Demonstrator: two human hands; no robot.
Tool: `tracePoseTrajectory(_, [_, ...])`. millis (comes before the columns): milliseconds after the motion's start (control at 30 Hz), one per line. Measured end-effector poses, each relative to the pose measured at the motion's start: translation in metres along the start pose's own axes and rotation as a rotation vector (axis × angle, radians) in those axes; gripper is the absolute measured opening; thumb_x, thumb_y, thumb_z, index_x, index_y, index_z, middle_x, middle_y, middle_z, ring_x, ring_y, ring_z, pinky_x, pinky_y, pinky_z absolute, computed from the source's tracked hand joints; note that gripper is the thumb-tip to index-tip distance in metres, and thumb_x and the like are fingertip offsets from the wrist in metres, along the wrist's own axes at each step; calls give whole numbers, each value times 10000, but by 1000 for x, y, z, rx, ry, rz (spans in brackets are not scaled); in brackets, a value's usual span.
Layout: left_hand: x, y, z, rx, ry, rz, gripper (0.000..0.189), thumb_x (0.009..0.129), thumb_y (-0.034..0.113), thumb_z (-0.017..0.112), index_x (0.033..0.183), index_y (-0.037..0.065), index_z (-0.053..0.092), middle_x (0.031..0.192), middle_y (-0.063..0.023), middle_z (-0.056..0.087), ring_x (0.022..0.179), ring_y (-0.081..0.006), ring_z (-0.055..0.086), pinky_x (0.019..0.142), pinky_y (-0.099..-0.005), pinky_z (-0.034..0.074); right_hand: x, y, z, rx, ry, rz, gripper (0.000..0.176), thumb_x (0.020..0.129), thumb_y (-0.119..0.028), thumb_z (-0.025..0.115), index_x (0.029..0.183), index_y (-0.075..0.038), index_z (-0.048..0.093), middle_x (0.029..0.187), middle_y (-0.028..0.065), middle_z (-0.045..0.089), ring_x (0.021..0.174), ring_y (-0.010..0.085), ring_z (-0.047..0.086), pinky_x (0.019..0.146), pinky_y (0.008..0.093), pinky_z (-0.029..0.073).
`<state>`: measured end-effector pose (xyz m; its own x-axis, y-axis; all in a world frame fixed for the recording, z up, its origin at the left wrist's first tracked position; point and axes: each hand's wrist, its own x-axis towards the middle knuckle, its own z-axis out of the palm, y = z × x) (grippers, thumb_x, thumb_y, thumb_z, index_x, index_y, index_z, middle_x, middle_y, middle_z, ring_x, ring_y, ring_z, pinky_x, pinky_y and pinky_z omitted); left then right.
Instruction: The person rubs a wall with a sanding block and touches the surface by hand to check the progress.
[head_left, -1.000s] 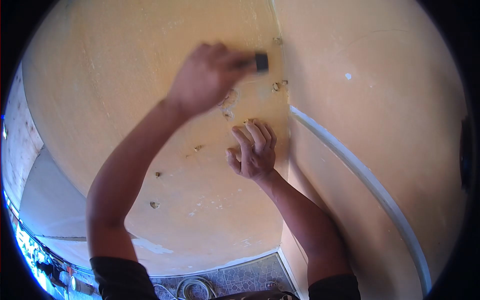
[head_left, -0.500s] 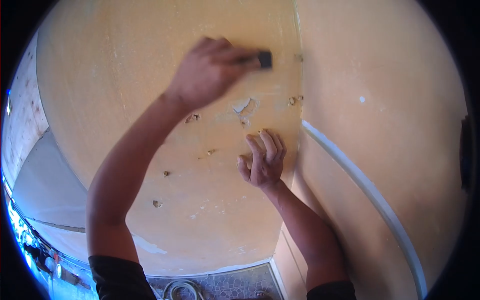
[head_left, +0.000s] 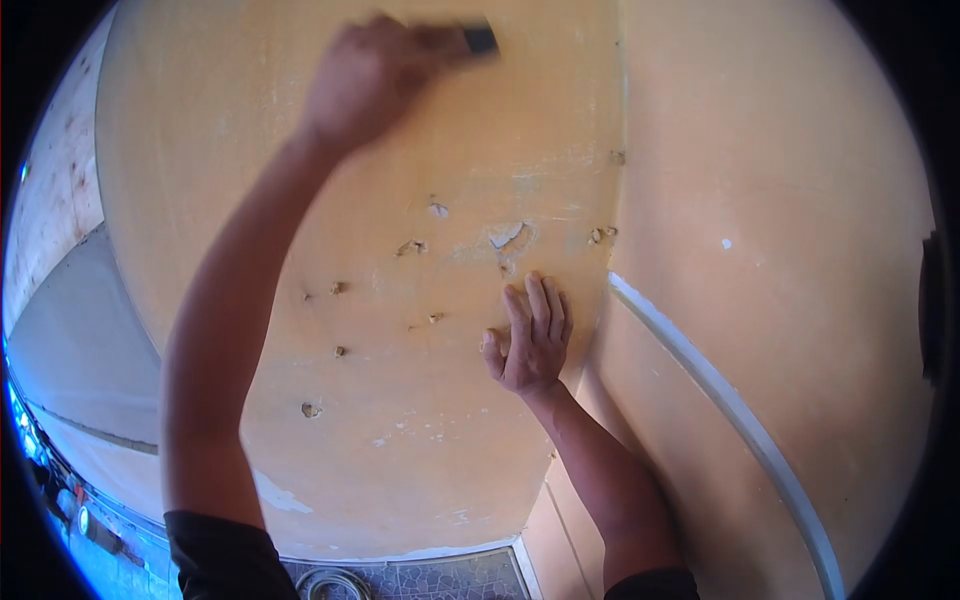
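I see the left hand (head_left: 375, 75) up high on the wall (head_left: 250, 150), fingers clenched round a small dark tool (head_left: 481, 38). Tool's tip pokes out right of the knuckles, long axis approx. level. Touching the paint or just off it, can't tell, it's blurred. Right hand (head_left: 530, 340) is lower, fingers released and spread, palm flat on the wall, holding nothing. The chipped patch (head_left: 510, 237) sits just above the right fingertips and well below the tool, so the right hand is far nearer to it. Small holes (head_left: 412, 246) dot the wall left of the patch. White strip (head_left: 700, 365) runs down the adjoining wall, right side.
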<state>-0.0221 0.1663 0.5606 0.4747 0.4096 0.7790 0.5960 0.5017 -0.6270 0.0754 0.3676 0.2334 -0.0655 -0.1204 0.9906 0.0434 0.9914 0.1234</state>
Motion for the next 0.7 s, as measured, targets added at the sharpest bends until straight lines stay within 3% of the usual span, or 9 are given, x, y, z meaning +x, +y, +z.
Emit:
tracePoseTrajectory(33, [10,-26,2,-19,185,-71,260,940,227,680,1161,284,804,1180,-8,769,995,-250,701,903,-396,562,0,0,0,-4,-1,2,575,1023,-440,496,1463,-78,577,1546,224,501,1418,413,469,1191,580,314])
tracePoseTrajectory(100, [17,-21,1,23,174,-326,292,917,213,686,1177,282,798,1147,-11,771,958,-248,698,861,-403,571,2,-1,2,0,8,-8,576,1023,-440,498,1463,-75,573,1545,231,499,1418,417,467,1192,585,309])
tracePoseTrajectory(233, [-27,78,23,-207,-43,153,209,906,181,734,1088,246,813,1182,-4,773,958,-251,698,920,-403,541,3,-2,-3,-1,-8,3,573,1024,-437,501,1460,-71,567,1528,243,509,1414,427,467,1187,586,309])
tracePoseTrajectory(333, [-9,49,12,-138,12,222,235,924,199,715,1128,268,809,1206,32,767,999,-236,688,933,-413,533,2,1,-3,5,-20,-26,580,1028,-440,499,1457,-52,553,1534,262,488,1421,447,450,1180,590,306])
tracePoseTrajectory(433, [33,-3,6,37,191,-189,285,921,210,721,1194,236,798,1244,2,757,1022,-269,682,951,-426,532,0,0,0,-10,-24,-13,585,1032,-444,498,1454,-41,538,1541,275,467,1422,461,440,1171,589,305])
tracePoseTrajectory(533, [39,25,27,76,234,-304,339,883,198,678,1192,287,786,1272,52,731,1072,-256,679,967,-396,526,0,-3,0,-5,-20,-12,583,1032,-445,499,1456,-48,536,1540,271,470,1425,454,436,1165,585,311])
tracePoseTrajectory(567, [30,50,34,-12,32,-206,287,913,191,666,1148,293,796,1264,65,734,1082,-226,679,975,-389,527,0,-4,-1,7,-11,1,565,1024,-428,510,1454,-64,552,1531,253,492,1409,435,457,1163,575,316])
tracePoseTrajectory(633, [-7,100,45,-182,-64,204,286,943,180,644,1149,318,787,1274,82,728,1112,-191,671,1003,-387,519,4,-3,0,13,13,14,550,1015,-411,520,1452,-81,567,1523,234,515,1393,415,479,1161,565,321])
tracePoseTrajectory(700, [3,88,38,-165,-99,221,301,952,176,635,1161,336,782,1280,92,724,1129,-176,665,1020,-385,512,2,-3,-1,9,6,10,546,1013,-411,525,1448,-84,576,1524,229,516,1391,410,481,1160,563,321])
